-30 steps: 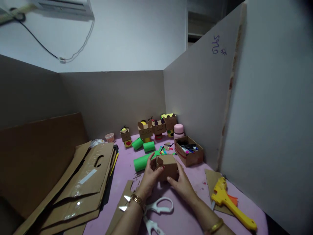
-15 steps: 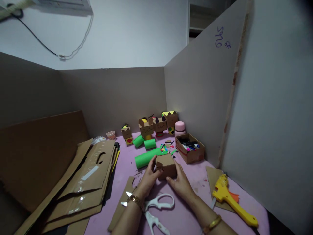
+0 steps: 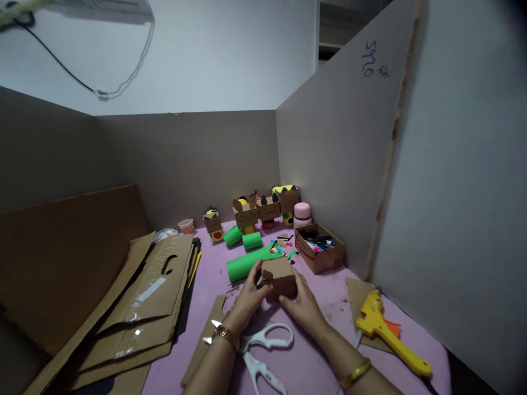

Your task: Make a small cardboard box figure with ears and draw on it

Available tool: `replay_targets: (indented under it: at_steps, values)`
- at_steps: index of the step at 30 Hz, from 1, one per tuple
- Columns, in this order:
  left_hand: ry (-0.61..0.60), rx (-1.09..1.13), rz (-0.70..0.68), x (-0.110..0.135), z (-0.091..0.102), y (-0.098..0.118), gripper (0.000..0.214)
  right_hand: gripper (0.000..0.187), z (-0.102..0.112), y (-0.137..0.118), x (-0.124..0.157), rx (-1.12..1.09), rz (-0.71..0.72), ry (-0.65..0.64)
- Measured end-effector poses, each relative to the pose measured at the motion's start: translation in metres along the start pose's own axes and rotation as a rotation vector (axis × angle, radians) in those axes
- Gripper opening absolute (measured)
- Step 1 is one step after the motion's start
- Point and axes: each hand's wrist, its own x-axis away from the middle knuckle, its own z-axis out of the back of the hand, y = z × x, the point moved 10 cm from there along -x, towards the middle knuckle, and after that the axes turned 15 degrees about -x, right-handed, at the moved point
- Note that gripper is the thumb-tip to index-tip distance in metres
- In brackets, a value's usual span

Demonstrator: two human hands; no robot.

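Observation:
A small brown cardboard box (image 3: pixel 279 277) rests between my two hands on the pink tabletop (image 3: pixel 325 351). My left hand (image 3: pixel 251 291) grips its left side, the thumb along the near face. On the opposite side my right hand (image 3: pixel 303 304) holds it, fingers at the right face and thumb by the lower near corner. White-handled scissors (image 3: pixel 263 343) lie spread apart just below the box, their blades partly behind my left wrist. Beyond the box lies a long green paper tube (image 3: pixel 247 264). A cardboard strip (image 3: pixel 206 343) sits left of my left forearm.
Flattened cardboard sheets (image 3: pixel 142 307) are stacked at the left. A yellow glue gun (image 3: pixel 389 329) lies at the right on a cardboard piece. Behind stand an open box of pens (image 3: pixel 319 249), a pink container (image 3: pixel 302 214), short green tubes (image 3: pixel 252 241) and several cardboard-headed figures (image 3: pixel 246 215).
The view has shifted very slightly. Both hands keep their hold on the cardboard box, which stays in the same place.

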Motion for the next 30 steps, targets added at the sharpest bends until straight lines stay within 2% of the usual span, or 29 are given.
replay_targets:
  at_steps: [7,13,16,19,22,25,27,30]
  values:
    - [0.023,-0.01,-0.012,0.002,0.002,0.0,0.089,0.079,0.0,0.0,0.0,0.001,-0.004,-0.001]
    - [0.108,-0.051,-0.015,0.005,0.017,0.007,0.081,0.08,0.001,0.0,0.0,0.01,0.003,0.01]
    - [0.179,-0.069,0.0,0.015,0.038,0.015,0.067,0.082,0.002,0.0,0.0,0.021,-0.005,0.021]
    - [0.271,-0.105,0.039,0.034,0.07,0.019,0.059,0.083,0.004,0.001,0.0,0.021,-0.018,0.026]
    - [0.364,-0.162,0.104,0.062,0.105,0.013,0.054,0.083,0.006,0.002,0.002,0.011,-0.021,0.028]
    - [0.445,-0.231,0.176,0.094,0.134,-0.002,0.049,0.08,0.009,-0.001,0.005,0.0,0.001,0.035]
    - [0.477,-0.279,0.213,0.112,0.145,-0.013,0.046,0.075,0.012,-0.007,0.008,-0.001,0.028,0.052]
    - [0.501,-0.367,0.224,0.131,0.151,-0.024,0.044,0.066,0.021,-0.021,0.013,0.015,0.088,0.114]
